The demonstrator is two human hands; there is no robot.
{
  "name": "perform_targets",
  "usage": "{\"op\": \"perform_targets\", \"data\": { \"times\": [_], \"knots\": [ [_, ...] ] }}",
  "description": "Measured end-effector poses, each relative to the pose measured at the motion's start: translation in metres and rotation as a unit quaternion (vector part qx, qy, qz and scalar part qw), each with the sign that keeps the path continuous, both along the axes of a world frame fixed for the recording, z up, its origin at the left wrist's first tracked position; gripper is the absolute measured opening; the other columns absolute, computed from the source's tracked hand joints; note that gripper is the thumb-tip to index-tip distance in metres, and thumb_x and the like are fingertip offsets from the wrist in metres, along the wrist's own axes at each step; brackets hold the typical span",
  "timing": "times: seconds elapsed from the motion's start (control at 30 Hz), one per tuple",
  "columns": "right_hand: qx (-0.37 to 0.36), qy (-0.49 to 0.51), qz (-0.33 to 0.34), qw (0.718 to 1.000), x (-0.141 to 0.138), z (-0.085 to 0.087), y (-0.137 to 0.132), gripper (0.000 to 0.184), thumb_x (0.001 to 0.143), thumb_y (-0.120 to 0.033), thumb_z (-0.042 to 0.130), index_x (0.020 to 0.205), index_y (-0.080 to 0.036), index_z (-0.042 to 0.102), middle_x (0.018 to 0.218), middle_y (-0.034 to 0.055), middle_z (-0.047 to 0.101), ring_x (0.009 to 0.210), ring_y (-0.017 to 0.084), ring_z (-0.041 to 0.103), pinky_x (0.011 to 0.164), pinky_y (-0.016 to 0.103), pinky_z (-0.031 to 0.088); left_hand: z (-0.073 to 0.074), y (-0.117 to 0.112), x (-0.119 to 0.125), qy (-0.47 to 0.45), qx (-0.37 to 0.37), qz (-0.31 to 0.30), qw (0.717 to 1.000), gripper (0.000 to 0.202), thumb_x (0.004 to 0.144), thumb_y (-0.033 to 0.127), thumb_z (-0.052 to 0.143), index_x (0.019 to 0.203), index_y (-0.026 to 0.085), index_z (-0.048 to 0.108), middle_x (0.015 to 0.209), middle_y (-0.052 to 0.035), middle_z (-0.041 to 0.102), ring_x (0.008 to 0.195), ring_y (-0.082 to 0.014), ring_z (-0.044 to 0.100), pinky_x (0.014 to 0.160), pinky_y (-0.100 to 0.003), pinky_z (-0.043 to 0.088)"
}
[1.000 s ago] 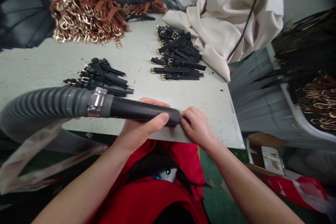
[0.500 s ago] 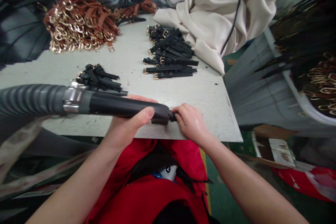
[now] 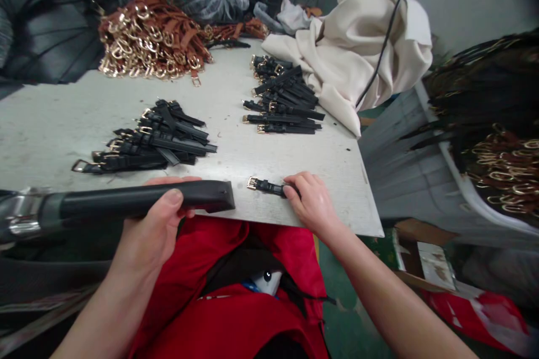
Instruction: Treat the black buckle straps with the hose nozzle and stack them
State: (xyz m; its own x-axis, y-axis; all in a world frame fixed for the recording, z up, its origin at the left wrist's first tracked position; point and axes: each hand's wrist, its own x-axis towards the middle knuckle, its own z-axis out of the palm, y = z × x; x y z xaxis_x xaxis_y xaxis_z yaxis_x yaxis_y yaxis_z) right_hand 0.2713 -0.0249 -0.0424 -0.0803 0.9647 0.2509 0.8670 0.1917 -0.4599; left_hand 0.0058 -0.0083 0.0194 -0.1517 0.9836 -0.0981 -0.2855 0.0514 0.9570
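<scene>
My left hand [image 3: 154, 224] is closed around a black hot-air nozzle or hose wand [image 3: 197, 193]; which of the two it is I cannot tell. A ribbed grey hose and a metal clamp [image 3: 26, 210] join its left end. To the right, my right hand [image 3: 309, 199] pinches the end of a short black buckle strap [image 3: 269, 186], its gold buckle pointing left toward the wand's mouth, with a gap between them. Beyond the wand lies a loose pile of black buckle straps [image 3: 168, 143]. More black straps [image 3: 284, 87] lie in a stack farther back.
Brown straps with gold buckles [image 3: 147, 33] are heaped at the back left. Cream cloth [image 3: 362, 39] drapes over the table's back right. A grey bin [image 3: 387, 151] and an open cardboard box [image 3: 421, 252] stand right of the table's edge [image 3: 373, 202].
My left hand has drawn the wand to the left, away from the strap. The strap's buckle end now shows, still held by my right hand. The view has shifted slightly.
</scene>
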Motion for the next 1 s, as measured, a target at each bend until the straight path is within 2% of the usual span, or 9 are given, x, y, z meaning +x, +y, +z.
{"op": "perform_targets", "data": {
  "times": [0.17,0.27,0.4,0.5,0.8,0.93,1.0],
  "knots": [
    [-0.029,-0.046,0.049,0.997,-0.021,0.013,0.017,0.022,0.088,-0.034,0.057,0.100,-0.019,0.066,0.099,0.0113,0.066,0.092,0.027,0.057,0.082,0.042,0.042,-0.002,-0.006,0.002,-0.041,-0.016,-0.004,0.999,0.026,0.060,0.032,0.082,0.078,0.017,0.070,0.080,-0.0042,0.076,0.062,-0.0148,0.062,0.048,-0.021,0.049],
    [-0.059,-0.026,0.047,0.997,-0.033,0.011,0.026,0.016,0.082,-0.028,0.057,0.094,-0.019,0.065,0.092,0.0092,0.065,0.089,0.025,0.058,0.081,0.040,0.044,-0.002,-0.007,0.000,-0.042,-0.017,-0.016,0.999,0.026,0.061,0.032,0.082,0.080,0.018,0.070,0.084,-0.0058,0.076,0.061,-0.0144,0.061,0.047,-0.021,0.048],
    [-0.052,0.019,0.046,0.997,-0.035,0.004,0.025,0.019,0.076,-0.021,0.054,0.092,-0.020,0.063,0.091,0.0083,0.064,0.089,0.025,0.058,0.082,0.040,0.044,-0.004,-0.010,-0.004,-0.037,-0.015,-0.024,0.999,0.025,0.063,0.032,0.081,0.081,0.018,0.071,0.086,-0.0060,0.076,0.060,-0.0142,0.061,0.048,-0.022,0.049],
    [-0.052,0.026,0.054,0.997,-0.032,0.003,0.022,0.021,0.076,-0.021,0.051,0.094,-0.020,0.063,0.093,0.0086,0.064,0.089,0.025,0.057,0.082,0.040,0.043,-0.004,-0.011,-0.005,-0.049,-0.011,-0.025,0.998,0.022,0.064,0.032,0.080,0.080,0.019,0.072,0.085,-0.0052,0.075,0.061,-0.0142,0.060,0.048,-0.022,0.048],
    [-0.072,0.041,0.015,0.996,-0.037,0.007,0.025,0.013,0.073,-0.020,0.054,0.083,-0.022,0.062,0.086,0.0054,0.064,0.084,0.023,0.057,0.079,0.038,0.042,-0.002,-0.009,0.000,-0.051,-0.006,-0.043,0.998,0.026,0.062,0.034,0.081,0.080,0.018,0.072,0.085,-0.0075,0.075,0.056,-0.0131,0.057,0.048,-0.024,0.046],
    [-0.075,0.030,0.006,0.997,-0.038,0.006,0.028,0.007,0.079,-0.022,0.054,0.077,-0.022,0.061,0.082,0.0044,0.064,0.080,0.021,0.057,0.076,0.035,0.040,-0.004,-0.012,0.001,-0.058,-0.013,-0.057,0.997,0.025,0.064,0.034,0.081,0.081,0.019,0.071,0.084,-0.0067,0.075,0.060,-0.0140,0.060,0.051,-0.022,0.048],
    [-0.072,0.021,0.005,0.997,-0.038,0.005,0.030,0.013,0.083,-0.025,0.052,0.075,-0.022,0.061,0.080,0.0043,0.064,0.080,0.021,0.056,0.075,0.035,0.039,-0.005,-0.013,0.000,-0.056,-0.014,-0.056,0.997,0.026,0.063,0.036,0.081,0.080,0.019,0.071,0.084,-0.0064,0.075,0.062,-0.0141,0.061,0.051,-0.021,0.048]
  ]
}}
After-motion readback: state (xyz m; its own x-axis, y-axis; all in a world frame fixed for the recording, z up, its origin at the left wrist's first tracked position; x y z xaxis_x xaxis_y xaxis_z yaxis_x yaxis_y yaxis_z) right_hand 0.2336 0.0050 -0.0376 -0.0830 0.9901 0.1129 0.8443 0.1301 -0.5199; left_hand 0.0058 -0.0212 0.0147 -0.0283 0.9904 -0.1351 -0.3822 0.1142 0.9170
